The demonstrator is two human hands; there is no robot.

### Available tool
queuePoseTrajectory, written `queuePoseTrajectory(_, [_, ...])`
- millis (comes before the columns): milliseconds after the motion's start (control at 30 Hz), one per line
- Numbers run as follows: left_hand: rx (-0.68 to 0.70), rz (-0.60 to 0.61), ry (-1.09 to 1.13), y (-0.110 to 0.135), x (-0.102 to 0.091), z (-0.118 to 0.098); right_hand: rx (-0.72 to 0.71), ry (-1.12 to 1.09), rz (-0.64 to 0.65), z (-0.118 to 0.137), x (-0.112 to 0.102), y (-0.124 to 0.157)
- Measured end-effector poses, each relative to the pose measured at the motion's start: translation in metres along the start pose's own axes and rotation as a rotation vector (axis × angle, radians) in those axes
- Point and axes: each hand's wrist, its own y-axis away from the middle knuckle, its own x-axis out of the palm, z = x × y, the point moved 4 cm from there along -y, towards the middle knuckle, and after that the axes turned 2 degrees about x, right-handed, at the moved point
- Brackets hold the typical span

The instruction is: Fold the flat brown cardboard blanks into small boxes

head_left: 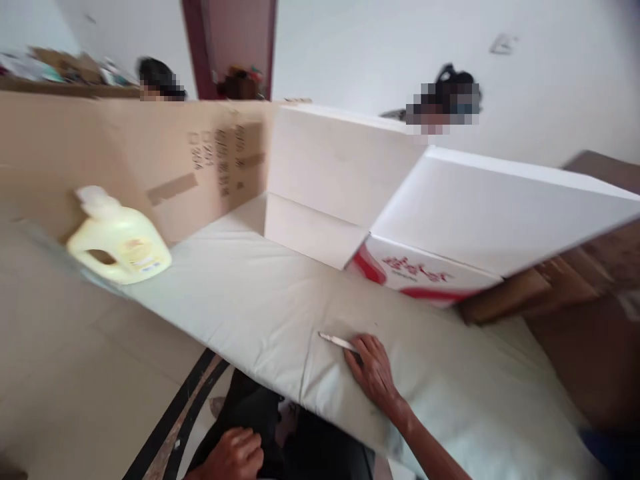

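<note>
My right hand (373,370) rests on the pale cloth-covered table (225,287), its fingers closed round one end of a slim white pen-like tool (340,342). The tool lies low over the cloth, and its darker tip points left; its exact kind is too blurred to tell. Down at the bottom edge, my left hand (234,457) is curled into a loose fist by my dark-clad leg (250,400), below the table's edge. Nothing shows in its fingers.
A yellow jug-like bottle (145,250) stands at the table's left. Behind it rises a brown cardboard panel (125,153). White boxes (320,167), one with red print (415,270), line the back, beside brown cardboard (540,287) at right. Two people (445,100) are beyond.
</note>
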Motion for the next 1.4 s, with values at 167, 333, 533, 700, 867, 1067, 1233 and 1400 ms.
queuePoseTrajectory(167, [0.015, -0.082, 0.114, -0.004, -0.006, -0.001, 0.217, -0.123, 0.027, -0.008, 0.001, 0.004])
queuePoseTrajectory(333, [-0.117, -0.158, 0.342, -0.084, -0.075, 0.022, 0.356, -0.441, 0.023, 0.023, 0.002, 0.01])
queuePoseTrajectory(533, [-0.519, -0.336, 0.874, -0.18, -0.138, 0.054, 0.508, -1.042, 0.142, 0.104, 0.018, 0.024])
queuePoseTrajectory(700, [-0.593, -0.349, 1.127, -0.204, -0.139, 0.041, 0.613, -1.398, 0.141, 0.133, 0.026, 0.039])
queuePoseTrajectory(867, [-0.704, -0.393, 1.129, -0.206, -0.149, 0.036, 0.691, -1.559, 0.193, 0.144, 0.025, 0.045])
queuePoseTrajectory(1067, [-0.796, -0.468, 1.119, -0.21, -0.163, 0.048, 0.677, -1.865, 0.246, 0.158, 0.015, 0.044])
queuePoseTrajectory(1233, [-0.812, -0.471, 1.119, -0.221, -0.162, 0.051, 0.612, -1.863, 0.254, 0.162, 0.009, 0.044])
queuePoseTrajectory(1400, [-0.788, -0.422, 1.109, -0.233, -0.162, 0.045, 0.605, -1.768, 0.172, 0.157, 0.008, 0.046])
